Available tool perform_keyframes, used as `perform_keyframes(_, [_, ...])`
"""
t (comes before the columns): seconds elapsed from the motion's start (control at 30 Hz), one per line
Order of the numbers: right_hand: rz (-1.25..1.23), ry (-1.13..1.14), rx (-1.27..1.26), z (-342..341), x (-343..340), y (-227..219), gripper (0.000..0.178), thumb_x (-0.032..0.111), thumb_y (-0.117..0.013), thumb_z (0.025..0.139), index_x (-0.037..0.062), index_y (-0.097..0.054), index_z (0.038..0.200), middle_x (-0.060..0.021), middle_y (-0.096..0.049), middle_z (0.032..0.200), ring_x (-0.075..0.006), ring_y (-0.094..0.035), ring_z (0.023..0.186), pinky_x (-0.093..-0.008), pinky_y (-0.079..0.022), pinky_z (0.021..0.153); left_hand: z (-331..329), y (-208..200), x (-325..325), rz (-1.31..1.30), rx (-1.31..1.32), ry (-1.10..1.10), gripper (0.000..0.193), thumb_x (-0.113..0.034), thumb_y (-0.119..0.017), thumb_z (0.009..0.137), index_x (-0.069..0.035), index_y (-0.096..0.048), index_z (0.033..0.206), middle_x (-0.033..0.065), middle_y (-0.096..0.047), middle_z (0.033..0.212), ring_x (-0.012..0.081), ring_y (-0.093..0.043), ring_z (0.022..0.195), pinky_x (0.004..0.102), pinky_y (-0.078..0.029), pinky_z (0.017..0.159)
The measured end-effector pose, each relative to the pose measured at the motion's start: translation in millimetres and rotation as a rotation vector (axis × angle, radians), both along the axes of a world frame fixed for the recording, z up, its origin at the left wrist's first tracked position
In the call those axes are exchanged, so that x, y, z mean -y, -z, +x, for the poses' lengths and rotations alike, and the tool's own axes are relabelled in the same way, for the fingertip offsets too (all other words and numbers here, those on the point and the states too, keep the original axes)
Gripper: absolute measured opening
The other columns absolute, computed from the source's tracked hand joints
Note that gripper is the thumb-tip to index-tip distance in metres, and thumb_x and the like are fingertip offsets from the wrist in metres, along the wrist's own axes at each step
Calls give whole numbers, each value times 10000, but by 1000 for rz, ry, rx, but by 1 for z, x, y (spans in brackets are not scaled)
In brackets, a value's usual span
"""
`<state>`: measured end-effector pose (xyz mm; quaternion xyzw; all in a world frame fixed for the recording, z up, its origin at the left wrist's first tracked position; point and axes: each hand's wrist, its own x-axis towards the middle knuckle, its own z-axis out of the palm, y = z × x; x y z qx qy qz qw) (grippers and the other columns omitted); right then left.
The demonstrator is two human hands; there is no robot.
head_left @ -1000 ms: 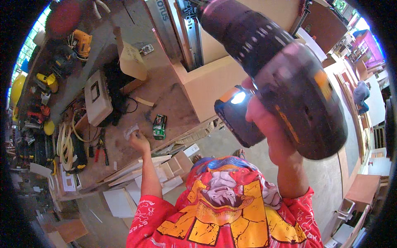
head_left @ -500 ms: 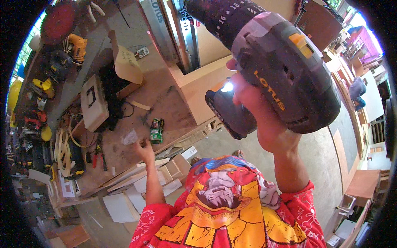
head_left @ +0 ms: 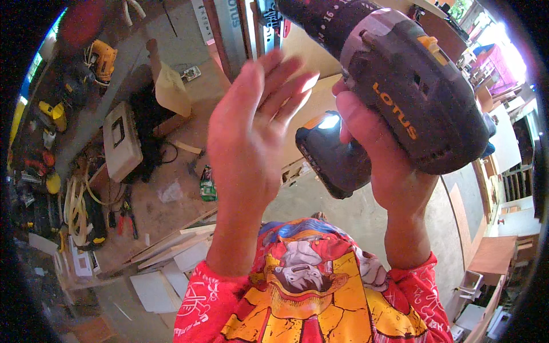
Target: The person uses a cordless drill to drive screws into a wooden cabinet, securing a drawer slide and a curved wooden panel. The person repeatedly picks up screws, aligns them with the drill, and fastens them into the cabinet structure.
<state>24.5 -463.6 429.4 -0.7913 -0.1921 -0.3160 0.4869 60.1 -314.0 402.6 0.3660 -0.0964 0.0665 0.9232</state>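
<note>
A worker in a red printed shirt grips a black drill, its lamp lit, with the right hand, fingers wrapped around the handle; the tool is held up before the right part of a wooden box. The left hand, slightly blurred, hovers before the box's left part, palm showing, fingers stretched out and a little apart; whether it holds anything small cannot be told. On the counter, a green packet lies near the box's lower left, with a clear bag farther left of the box. Farther left of it still are a pale case and red-handled pliers.
</note>
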Motion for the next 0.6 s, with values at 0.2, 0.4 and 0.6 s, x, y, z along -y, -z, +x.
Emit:
perform_keyframes(0.2, [-19, 121, -40, -11, -8, -7, 241, 38, -765, 879, 10, -735, 1116, -38, -741, 886, -101, -647, 674, -258, -515, 607, 30, -20, 21, -203, 286, 240, 436, -407, -531, 1089, -55, -607, 1336, 85, -667, 1331, 285, -619, 1233, 466, -427, 1096])
perform_keyframes(0.4, [-33, 120, -3, -11, -11, -9, 222, 70, -750, 868, 5, -717, 1078, -38, -712, 846, -123, -628, 647, -275, -498, 601, 23, -15, 34, -329, 325, 294, 398, -394, -546, 1083, -71, -613, 1304, 63, -659, 1301, 264, -615, 1203, 461, -429, 1085])
perform_keyframes(0.6, [114, 104, -100, -16, -16, -10, 272, 97, -752, 860, 30, -708, 1120, -58, -723, 951, -169, -650, 775, -312, -506, 724, 23, -16, 40, -441, 287, 266, 359, -382, -561, 1077, -87, -619, 1273, 41, -651, 1272, 244, -611, 1174, 457, -431, 1075])
